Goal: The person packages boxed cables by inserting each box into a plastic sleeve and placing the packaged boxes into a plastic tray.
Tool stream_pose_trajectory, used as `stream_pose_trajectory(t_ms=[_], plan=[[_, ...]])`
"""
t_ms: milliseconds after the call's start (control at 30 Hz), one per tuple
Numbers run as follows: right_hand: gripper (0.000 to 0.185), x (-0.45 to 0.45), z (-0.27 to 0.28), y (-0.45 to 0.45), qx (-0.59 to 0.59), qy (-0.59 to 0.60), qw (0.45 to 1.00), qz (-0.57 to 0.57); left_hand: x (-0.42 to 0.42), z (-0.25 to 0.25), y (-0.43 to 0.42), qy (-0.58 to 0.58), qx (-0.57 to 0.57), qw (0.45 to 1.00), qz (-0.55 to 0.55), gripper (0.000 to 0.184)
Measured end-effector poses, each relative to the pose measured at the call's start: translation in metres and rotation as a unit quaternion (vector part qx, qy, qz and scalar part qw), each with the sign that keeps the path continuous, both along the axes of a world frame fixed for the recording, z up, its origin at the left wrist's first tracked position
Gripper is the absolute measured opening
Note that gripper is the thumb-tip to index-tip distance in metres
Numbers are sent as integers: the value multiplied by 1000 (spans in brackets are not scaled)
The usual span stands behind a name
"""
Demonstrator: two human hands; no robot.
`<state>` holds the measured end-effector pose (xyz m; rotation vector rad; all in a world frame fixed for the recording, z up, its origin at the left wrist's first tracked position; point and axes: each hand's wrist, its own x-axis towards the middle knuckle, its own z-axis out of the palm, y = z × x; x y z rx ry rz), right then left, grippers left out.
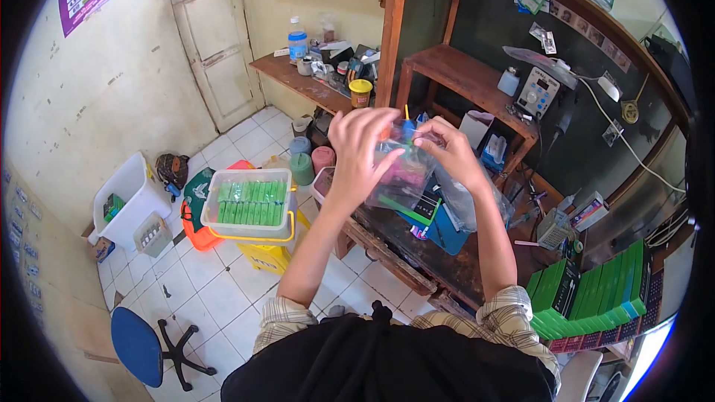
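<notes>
A clear plastic bag [398, 186] hangs in front of me above the workbench, with pink and other coloured items showing through or behind it. My right hand [450, 152] pinches the bag's upper edge between thumb and fingers. Beside the bag's left side, my left hand [361, 149] is slightly blurred, its fingers stretched and the thumb apart. Below the bag, a green and black box [421, 207] lies on a blue mat [443, 234]. Another clear plastic bag [465, 197] rests to the right, partly behind my right forearm.
Green boxes [588, 290] stand in rows at the right. At left, a clear tub [249, 229] of green packs sits above a yellow bucket [269, 257]. A soldering station [538, 93] stands on the wooden shelf [465, 74]. A blue chair [136, 346] is at lower left.
</notes>
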<state>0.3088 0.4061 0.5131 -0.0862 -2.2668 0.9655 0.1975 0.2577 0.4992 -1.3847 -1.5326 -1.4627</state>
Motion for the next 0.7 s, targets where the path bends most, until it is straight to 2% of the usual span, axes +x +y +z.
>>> stream_pose_trajectory(t_ms=[33,100,167,200,300,367,433,500,567,600,667,700], plan=[[14,1,1,-3,24,-4,1000,4,-4,8,-1,130,-89,987,37,42],[15,2,-1,-5,12,-14,1000,5,-17,8,8,145,-95,985,20,40],[18,3,-6,-1,-1,-6,1000,4,-28,6,13,211,-138,967,-22,34],[18,6,-6,0,-2,-4,1000,0,-28,5,15,186,-129,973,-41,25],[20,16,-4,5,62,-15,998,-16,-37,0,13,167,-159,970,-81,19],[20,23,-3,12,34,-56,997,-33,-42,-2,13,159,-167,969,-88,19],[20,29,-5,19,33,-53,998,-29,-43,-1,14,111,-154,975,-115,18],[21,29,-9,23,32,-52,998,-22,-43,-1,13,126,-164,971,-117,17],[26,28,-15,26,-175,25,981,76,-45,-5,16,111,-179,968,-140,16],[26,25,-24,33,-177,25,981,73,-47,-8,18,110,-181,967,-142,16],[36,16,-67,61,-169,12,985,-33,-50,-17,19,106,-194,965,-138,14],[43,13,-104,78,-118,-57,991,-41,-50,-22,19,104,-198,965,-139,14]])
